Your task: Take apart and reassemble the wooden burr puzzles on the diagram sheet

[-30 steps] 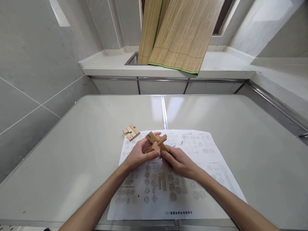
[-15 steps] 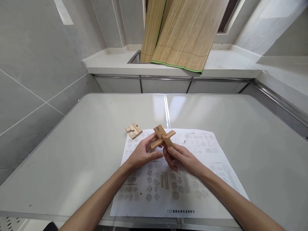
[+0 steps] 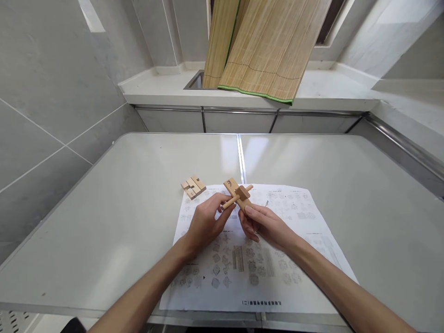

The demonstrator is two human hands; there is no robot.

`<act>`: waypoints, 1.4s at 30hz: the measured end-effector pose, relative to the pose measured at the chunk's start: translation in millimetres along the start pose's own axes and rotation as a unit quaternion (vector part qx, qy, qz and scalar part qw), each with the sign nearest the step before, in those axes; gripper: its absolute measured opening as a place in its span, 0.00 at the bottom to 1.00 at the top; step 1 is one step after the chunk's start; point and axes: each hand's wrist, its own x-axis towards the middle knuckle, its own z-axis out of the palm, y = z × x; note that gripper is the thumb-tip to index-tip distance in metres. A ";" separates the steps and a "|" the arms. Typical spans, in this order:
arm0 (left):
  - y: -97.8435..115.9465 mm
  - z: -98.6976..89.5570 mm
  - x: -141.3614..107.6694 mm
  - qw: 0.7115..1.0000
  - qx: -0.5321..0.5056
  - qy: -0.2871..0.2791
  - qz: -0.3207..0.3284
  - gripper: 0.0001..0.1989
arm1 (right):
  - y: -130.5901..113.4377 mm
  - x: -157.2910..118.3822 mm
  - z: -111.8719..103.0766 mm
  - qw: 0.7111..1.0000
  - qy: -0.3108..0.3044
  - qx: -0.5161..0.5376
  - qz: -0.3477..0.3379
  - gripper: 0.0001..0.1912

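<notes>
Over the printed sheet, my hands hold up a cross of interlocking wooden puzzle pieces (image 3: pixel 229 185). One flat piece with a dark mark slants up to the left, and a narrower piece crosses it, with a short block standing out near the crossing. My right hand (image 3: pixel 268 225) grips the lower end of the flat piece between thumb and fingers. The thumb and forefinger of my left hand (image 3: pixel 207 218) close on the left end of the crossing piece. A flat group of small wooden pieces (image 3: pixel 193 187) lies left of the sheet's top edge.
The paper sheet (image 3: pixel 298 286) with printed diagrams lies upside down to me on a pale table (image 3: pixel 104 222). A metal seam (image 3: pixel 240 157) splits the tabletop. Behind stands a white counter (image 3: pixel 156 95) with a sink, partly covered by a bamboo mat (image 3: pixel 267 51).
My left fingers, which were spread beside the cross, have closed on the crossing piece. The cross has turned, so the short block now shows on its face. My right hand keeps its grip.
</notes>
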 end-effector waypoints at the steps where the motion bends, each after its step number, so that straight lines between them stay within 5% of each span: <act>1: -0.2 0.2 -0.4 1.000 0.020 -0.001 0.010 0.06 | -0.4 -0.3 -0.1 1.000 -0.002 -0.009 0.004 0.21; 7: -0.9 0.0 -0.5 0.992 0.103 -0.007 0.070 0.10 | -4.5 -0.8 0.6 1.000 -0.001 -0.009 0.013 0.25; 18: -4.2 2.3 -0.3 0.992 0.120 0.002 0.042 0.14 | 0.4 1.6 6.1 0.995 0.045 0.081 0.043 0.25; 31: -1.2 0.8 -1.0 0.992 0.115 -0.028 0.036 0.16 | -9.0 -1.9 7.4 0.998 0.001 0.035 0.052 0.25; 40: 0.3 -8.0 4.0 0.989 -0.047 -0.119 -0.068 0.17 | -9.0 -7.0 12.1 0.985 0.053 -0.161 -0.020 0.27; 42: -0.7 -10.0 4.2 0.976 -0.152 -0.133 -0.083 0.29 | -7.7 -7.8 13.3 0.975 0.067 -0.210 -0.035 0.28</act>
